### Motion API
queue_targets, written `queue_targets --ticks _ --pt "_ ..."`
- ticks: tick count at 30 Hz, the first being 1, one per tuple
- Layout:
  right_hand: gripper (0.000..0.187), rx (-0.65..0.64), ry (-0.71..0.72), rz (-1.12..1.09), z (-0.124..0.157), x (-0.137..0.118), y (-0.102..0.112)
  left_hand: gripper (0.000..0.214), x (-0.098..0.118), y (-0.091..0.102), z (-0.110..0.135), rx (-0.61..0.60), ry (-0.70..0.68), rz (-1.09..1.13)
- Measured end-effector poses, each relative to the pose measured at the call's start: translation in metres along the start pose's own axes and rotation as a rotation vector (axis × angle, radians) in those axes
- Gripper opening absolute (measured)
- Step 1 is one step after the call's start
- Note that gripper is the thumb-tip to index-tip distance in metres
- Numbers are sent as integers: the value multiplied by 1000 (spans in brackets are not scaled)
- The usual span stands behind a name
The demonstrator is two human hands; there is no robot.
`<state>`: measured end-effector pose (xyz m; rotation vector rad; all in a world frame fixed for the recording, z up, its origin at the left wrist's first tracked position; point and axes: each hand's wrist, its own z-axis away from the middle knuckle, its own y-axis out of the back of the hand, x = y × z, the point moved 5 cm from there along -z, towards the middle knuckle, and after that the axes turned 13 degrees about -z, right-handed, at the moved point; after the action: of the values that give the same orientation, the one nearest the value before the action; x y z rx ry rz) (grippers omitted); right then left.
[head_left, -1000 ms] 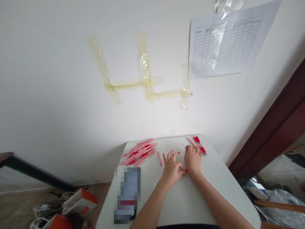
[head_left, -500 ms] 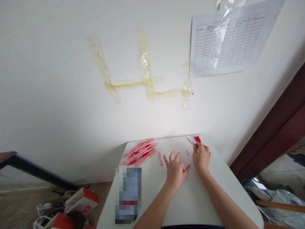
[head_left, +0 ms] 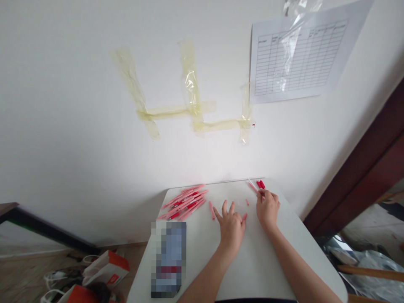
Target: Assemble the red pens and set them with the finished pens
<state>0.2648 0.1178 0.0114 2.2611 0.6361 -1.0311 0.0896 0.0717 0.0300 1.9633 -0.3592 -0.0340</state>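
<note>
My left hand (head_left: 231, 227) is low over the table, its outer fingers spread. A short pink pen piece (head_left: 244, 216) sticks out between its thumb and index finger, which are closed on it. My right hand (head_left: 268, 209) pinches a slim pink pen part (head_left: 253, 187); a thin white stick, like a refill, shows beside it. Between the hands lies a tiny pink piece (head_left: 247, 202). Left of my left hand rests a pink pen tube (head_left: 211, 210). Small red pieces (head_left: 260, 184) lie beyond my right hand.
A pile of pink and red pens (head_left: 184, 203) covers the table's back left. In front of it lies a blurred-out phone-like object (head_left: 170, 256). The white table (head_left: 261, 269) meets a wall with yellowed tape (head_left: 192, 90) and a printed sheet (head_left: 296, 63). Paper bags (head_left: 107, 267) stand on the floor.
My left hand has drawn slightly left, away from my right hand, with the short pink piece. More of the pink part now shows beyond my right fingertips.
</note>
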Motion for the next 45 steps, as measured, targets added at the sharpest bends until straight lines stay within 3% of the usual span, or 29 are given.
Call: queue_targets --ticks 5,10,19,26,34,45 --pt "29 7 7 -11 -1 1 1 33 -5 1 -3 54 31 13" --pt "29 22 14 -23 -2 2 1 28 -4 -1 -2 19 -47 36" --pt "31 14 -5 -12 -5 5 3 26 1 -3 -7 -10 18 -125" --pt "30 8 -7 -39 -5 3 2 13 -16 2 -9 -47 77 -86" --pt "31 6 -19 -61 -6 3 3 20 -38 2 -14 -101 209 27" --pt "35 -78 -91 -236 -6 5 -2 21 -50 7 -16 -102 215 102"
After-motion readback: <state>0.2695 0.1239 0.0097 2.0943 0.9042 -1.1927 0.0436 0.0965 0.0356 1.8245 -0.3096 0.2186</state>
